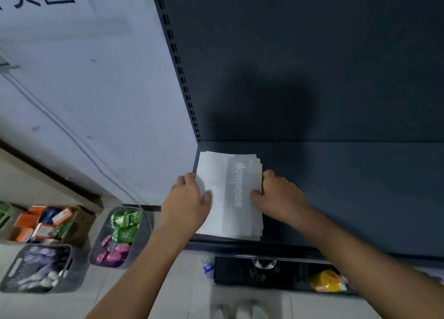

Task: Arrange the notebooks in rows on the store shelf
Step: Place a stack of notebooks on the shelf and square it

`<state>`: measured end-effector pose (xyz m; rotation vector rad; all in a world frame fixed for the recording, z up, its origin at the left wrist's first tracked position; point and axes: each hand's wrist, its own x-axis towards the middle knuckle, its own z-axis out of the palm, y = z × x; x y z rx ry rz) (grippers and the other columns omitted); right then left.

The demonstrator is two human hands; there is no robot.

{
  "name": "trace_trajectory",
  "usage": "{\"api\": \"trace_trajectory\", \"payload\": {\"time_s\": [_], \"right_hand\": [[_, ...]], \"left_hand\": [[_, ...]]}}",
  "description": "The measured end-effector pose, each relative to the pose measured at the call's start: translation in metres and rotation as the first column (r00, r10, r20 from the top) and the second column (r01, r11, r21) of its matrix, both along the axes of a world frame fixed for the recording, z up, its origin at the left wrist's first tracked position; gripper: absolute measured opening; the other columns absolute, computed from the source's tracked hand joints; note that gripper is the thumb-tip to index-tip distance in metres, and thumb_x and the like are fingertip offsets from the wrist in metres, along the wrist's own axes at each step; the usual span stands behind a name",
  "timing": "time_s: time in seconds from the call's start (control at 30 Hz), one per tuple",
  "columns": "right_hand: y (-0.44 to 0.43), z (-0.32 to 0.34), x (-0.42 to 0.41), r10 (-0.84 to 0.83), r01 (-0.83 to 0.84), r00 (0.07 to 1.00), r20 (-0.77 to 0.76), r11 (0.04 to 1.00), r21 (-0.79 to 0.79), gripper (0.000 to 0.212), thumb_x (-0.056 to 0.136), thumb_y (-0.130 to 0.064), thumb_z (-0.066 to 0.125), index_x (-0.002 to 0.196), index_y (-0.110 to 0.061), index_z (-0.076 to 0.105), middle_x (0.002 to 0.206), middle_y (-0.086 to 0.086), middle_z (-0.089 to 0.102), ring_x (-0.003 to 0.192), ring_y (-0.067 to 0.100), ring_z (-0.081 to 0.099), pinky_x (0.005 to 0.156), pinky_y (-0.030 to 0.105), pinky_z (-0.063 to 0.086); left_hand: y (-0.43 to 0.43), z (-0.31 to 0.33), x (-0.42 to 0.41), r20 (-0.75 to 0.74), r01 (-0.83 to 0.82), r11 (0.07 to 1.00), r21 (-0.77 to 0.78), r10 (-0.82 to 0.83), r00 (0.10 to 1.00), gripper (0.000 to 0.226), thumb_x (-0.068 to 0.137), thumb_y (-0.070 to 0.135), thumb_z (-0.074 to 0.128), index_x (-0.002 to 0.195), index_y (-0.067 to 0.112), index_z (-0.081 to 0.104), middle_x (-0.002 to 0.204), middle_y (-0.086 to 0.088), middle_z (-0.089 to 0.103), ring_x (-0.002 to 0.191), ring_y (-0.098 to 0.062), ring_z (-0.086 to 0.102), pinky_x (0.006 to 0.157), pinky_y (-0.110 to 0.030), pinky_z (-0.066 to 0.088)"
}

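Left hand (187, 198) and right hand (276, 194): grips curled on notebook stack (230, 194) sides, likely squaring it at shelf (336, 186) left end.

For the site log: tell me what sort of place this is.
Probably a small shop: a dark metal store shelf with a slotted upright, a stack of notebooks on it, and baskets of wrapped goods on the floor.
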<state>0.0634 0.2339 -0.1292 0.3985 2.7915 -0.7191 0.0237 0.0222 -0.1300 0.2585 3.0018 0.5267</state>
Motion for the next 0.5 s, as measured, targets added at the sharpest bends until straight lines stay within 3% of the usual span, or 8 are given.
{"api": "trace_trajectory", "payload": {"time_s": [0.17, 0.33, 0.5], "right_hand": [[-0.026, -0.005, 0.01, -0.121, 0.122, 0.992, -0.027, 0.991, 0.049, 0.027, 0.095, -0.042, 0.049, 0.095, -0.015, 0.05, 0.094, 0.001, 0.059, 0.087, 0.025, 0.062, 0.069, 0.036, 0.05], [-0.049, -0.009, 0.015, -0.221, 0.226, 0.973, -0.068, 0.97, 0.089, 0.042, 0.096, -0.044, 0.052, 0.122, -0.011, 0.049, 0.124, 0.006, 0.054, 0.107, 0.028, 0.059, 0.071, 0.033, 0.039], [-0.062, -0.007, 0.022, -0.162, 0.182, 0.981, -0.107, 0.961, 0.207, 0.042, 0.099, -0.043, 0.049, 0.126, -0.011, 0.048, 0.13, 0.007, 0.045, 0.121, 0.024, 0.046, 0.077, 0.035, 0.044]], "left_hand": [[-0.007, -0.01, -0.013, 0.104, 0.024, 0.999, 0.031, -0.027, 0.994, 0.051, 0.095, 0.048, 0.056, 0.132, 0.015, 0.045, 0.117, -0.001, 0.052, 0.101, -0.026, 0.059, 0.072, -0.033, 0.042], [-0.015, -0.013, -0.018, 0.079, 0.043, 0.989, 0.144, -0.055, 0.995, 0.044, 0.09, 0.044, 0.062, 0.121, 0.016, 0.049, 0.102, 0.006, 0.05, 0.087, -0.014, 0.049, 0.073, -0.029, 0.037], [-0.023, -0.005, -0.022, 0.126, 0.038, 0.987, 0.154, -0.058, 0.99, 0.036, 0.085, 0.037, 0.067, 0.106, 0.019, 0.045, 0.085, 0.012, 0.054, 0.068, -0.005, 0.046, 0.053, -0.02, 0.027]]}}
